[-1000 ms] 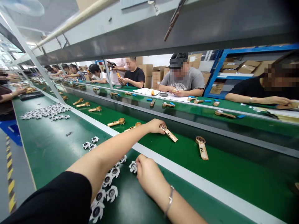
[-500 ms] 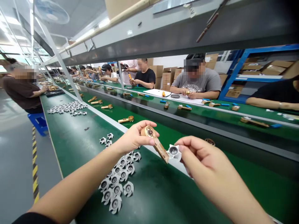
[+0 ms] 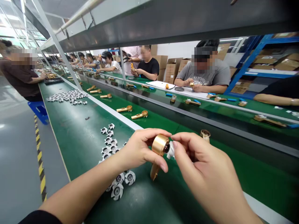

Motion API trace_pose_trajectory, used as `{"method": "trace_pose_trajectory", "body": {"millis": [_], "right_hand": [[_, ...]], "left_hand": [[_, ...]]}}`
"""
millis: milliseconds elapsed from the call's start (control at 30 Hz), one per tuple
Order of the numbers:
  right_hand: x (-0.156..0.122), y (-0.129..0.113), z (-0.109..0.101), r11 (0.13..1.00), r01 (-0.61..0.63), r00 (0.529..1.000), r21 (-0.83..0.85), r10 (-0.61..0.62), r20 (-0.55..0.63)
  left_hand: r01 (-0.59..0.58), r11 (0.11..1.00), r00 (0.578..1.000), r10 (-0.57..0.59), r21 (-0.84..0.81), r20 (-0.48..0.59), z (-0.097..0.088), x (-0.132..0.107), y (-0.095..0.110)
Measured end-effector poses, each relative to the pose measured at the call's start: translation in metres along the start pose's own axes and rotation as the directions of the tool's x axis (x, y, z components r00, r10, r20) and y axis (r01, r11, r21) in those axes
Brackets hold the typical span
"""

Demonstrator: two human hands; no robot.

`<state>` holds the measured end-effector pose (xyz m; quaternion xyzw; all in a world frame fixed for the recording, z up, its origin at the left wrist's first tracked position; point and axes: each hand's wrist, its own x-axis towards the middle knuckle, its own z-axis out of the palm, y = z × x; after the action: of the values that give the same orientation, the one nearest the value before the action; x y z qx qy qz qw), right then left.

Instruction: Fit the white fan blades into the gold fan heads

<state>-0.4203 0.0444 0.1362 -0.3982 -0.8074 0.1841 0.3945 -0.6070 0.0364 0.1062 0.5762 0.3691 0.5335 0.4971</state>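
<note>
My left hand (image 3: 137, 151) grips a gold-coloured handled part (image 3: 160, 144) above the green belt, its round cup facing right and its handle pointing down. My right hand (image 3: 201, 163) pinches a white finned wheel (image 3: 170, 150) against the cup's open end, and my fingers hide much of the wheel. Below my left wrist lies a heap of similar white finned wheels (image 3: 120, 182). Another gold part (image 3: 140, 115) rests on the belt beyond my hands.
The green conveyor belt (image 3: 70, 124) runs away to the left, with a white strip along its edge. Across a second belt, several seated people work with similar parts. Cardboard boxes (image 3: 173, 68) and a blue shelf (image 3: 257, 59) stand behind them. A blue stool (image 3: 38, 112) sits at the far left.
My right hand has lifted a white wheel from the heap, and my hands have come together. The gold part has turned, with its cup now meeting the wheel.
</note>
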Motion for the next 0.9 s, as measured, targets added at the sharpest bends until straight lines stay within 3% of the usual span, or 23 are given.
{"method": "trace_pose_trajectory", "body": {"millis": [233,533,600,667,767,833,900], "right_hand": [[-0.001,0.0,0.007,0.999,-0.001,1.0,0.046,0.002,-0.023],[-0.01,0.006,0.025,0.994,0.076,0.993,-0.084,-0.083,-0.084],[-0.008,0.005,0.027,1.0,0.003,0.998,0.006,-0.002,-0.063],[-0.004,0.006,0.03,0.972,-0.128,0.991,0.197,0.132,-0.008],[0.005,0.019,0.042,0.787,-0.331,0.94,0.521,0.323,0.109],[0.008,0.035,0.057,0.754,-0.402,0.915,0.52,0.355,0.193],[0.006,0.052,0.078,0.869,-0.373,0.918,0.325,0.295,0.266]], "left_hand": [[-0.167,0.943,0.985,0.175,0.288,-0.003,-0.008,0.0,-0.004],[-0.22,0.825,0.973,0.223,0.52,0.059,-0.011,-0.003,-0.008],[-0.232,0.814,0.97,0.233,0.532,0.067,-0.01,-0.003,-0.014],[-0.231,0.812,0.969,0.241,0.536,0.051,-0.013,-0.002,-0.017],[-0.211,0.796,0.97,0.24,0.568,0.024,-0.03,0.011,-0.012],[-0.143,0.748,0.983,0.186,0.649,0.002,-0.048,0.033,-0.006],[-0.021,0.565,0.996,0.082,0.825,-0.03,-0.066,0.063,-0.004]]}}
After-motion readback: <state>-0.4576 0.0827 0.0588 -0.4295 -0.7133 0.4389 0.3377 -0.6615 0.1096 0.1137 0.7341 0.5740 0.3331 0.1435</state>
